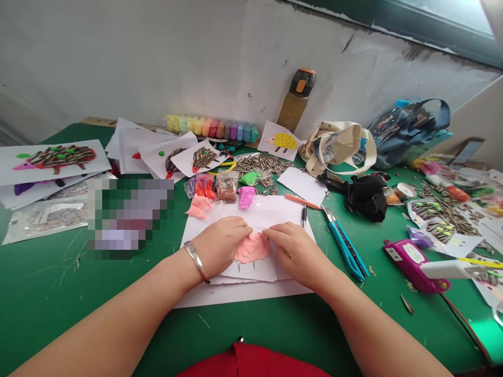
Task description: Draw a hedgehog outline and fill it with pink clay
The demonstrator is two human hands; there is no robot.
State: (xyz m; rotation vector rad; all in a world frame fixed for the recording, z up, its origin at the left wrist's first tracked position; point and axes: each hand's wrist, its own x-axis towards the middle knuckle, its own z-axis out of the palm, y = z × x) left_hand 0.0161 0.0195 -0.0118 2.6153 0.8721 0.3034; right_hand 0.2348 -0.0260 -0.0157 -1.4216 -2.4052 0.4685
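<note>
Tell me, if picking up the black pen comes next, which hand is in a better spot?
Probably the right hand. The black pen lies just beyond it, on its side of the pink clay. The left hand is across the clay, farther from the pen.

Head-worn view, facing forward and down, close over green table (pixel 51 293), pale wall (pixel 137 57) beyond
</note>
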